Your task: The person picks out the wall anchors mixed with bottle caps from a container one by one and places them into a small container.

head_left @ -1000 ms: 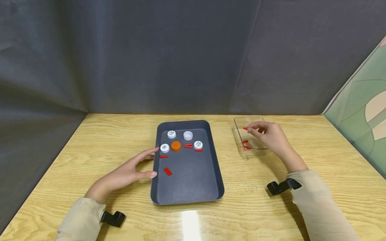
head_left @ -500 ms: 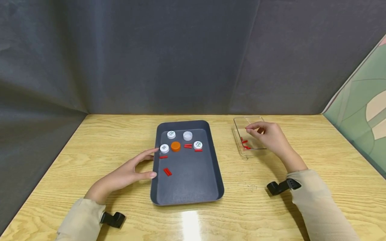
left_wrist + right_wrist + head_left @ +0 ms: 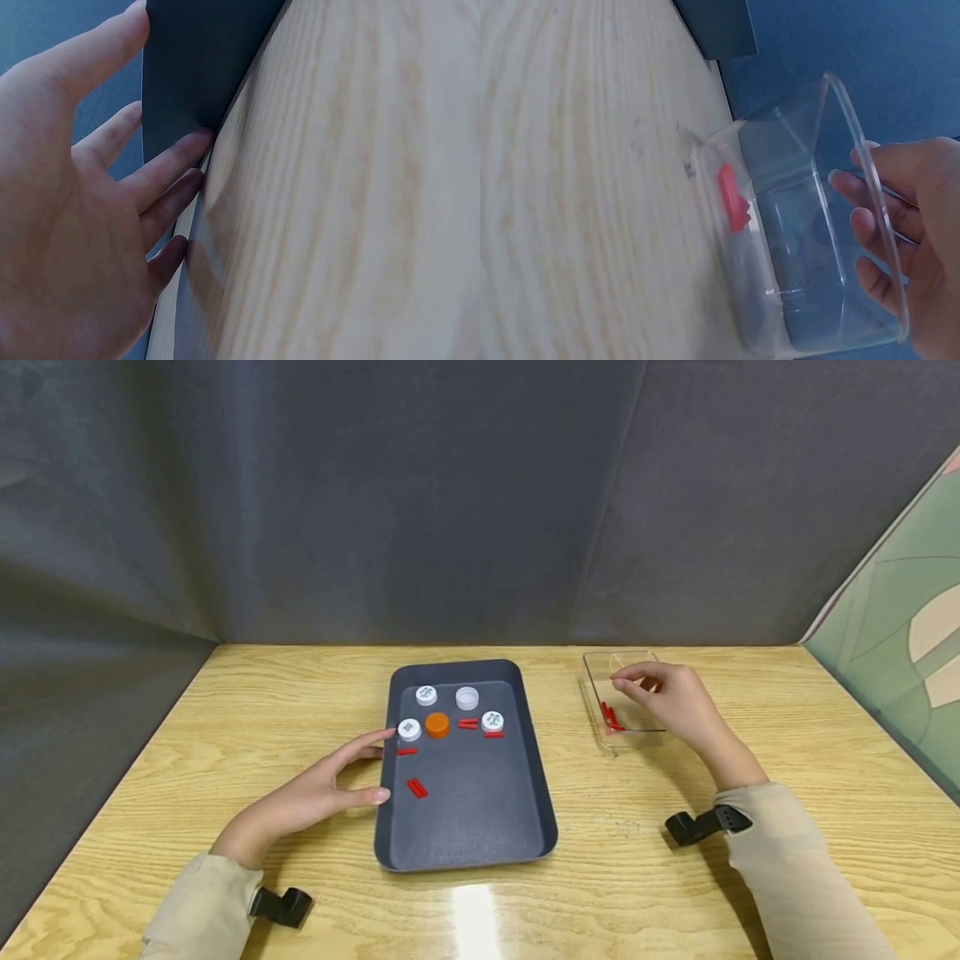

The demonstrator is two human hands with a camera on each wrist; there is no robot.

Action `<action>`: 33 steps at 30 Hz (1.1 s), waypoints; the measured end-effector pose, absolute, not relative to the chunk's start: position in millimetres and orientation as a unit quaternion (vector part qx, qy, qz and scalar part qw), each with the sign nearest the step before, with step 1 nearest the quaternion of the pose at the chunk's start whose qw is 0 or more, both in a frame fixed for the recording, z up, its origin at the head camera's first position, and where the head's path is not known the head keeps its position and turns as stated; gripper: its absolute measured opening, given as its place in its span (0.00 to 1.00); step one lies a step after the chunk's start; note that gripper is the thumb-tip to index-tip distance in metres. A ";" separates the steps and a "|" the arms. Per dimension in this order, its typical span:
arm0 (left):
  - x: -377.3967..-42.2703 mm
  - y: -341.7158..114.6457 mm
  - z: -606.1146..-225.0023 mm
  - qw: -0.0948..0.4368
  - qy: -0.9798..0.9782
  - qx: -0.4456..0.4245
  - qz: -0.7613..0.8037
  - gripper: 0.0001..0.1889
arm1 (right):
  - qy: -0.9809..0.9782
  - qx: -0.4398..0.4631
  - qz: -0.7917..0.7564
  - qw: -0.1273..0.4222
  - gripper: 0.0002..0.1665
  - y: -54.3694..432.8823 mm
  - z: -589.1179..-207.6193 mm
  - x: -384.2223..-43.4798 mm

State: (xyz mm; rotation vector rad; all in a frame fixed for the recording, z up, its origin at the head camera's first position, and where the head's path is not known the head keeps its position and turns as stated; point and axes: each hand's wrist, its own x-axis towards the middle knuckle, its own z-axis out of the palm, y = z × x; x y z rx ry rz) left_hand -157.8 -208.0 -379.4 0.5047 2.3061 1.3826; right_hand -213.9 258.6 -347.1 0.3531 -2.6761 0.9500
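My left hand (image 3: 311, 793) lies at the left side of a dark grey tray (image 3: 480, 839), thumb and fingers spread, with fingertips at its rim. In the left wrist view the fingers (image 3: 169, 161) reach against the tray's outer wall (image 3: 199, 60). Over a clear plastic box (image 3: 587, 677) hovers my right hand (image 3: 671, 702), its thumb and forefinger tips close together and nothing showing between them. The right wrist view has its fingers (image 3: 866, 225) loosely bent above the box's rim (image 3: 847, 105). Several short red sticks (image 3: 611, 718) lie at the bottom of the box.
In the tray are white printed caps (image 3: 492, 720), an upturned white cap (image 3: 467, 697) and an orange cap (image 3: 437, 724). More red sticks (image 3: 417, 787) lie among and below them. A dark curtain (image 3: 450, 502) stands behind the wooden table (image 3: 300, 693).
The red stick that my right fingers pinched was let go and dropped into the clear box with the others. My left hand and the tray have stayed put.
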 end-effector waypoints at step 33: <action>-158.5 -207.5 -379.7 0.197 0.829 0.181 0.491 0.41 | -0.904 0.212 0.337 0.154 0.04 213.9 -330.7 -196.6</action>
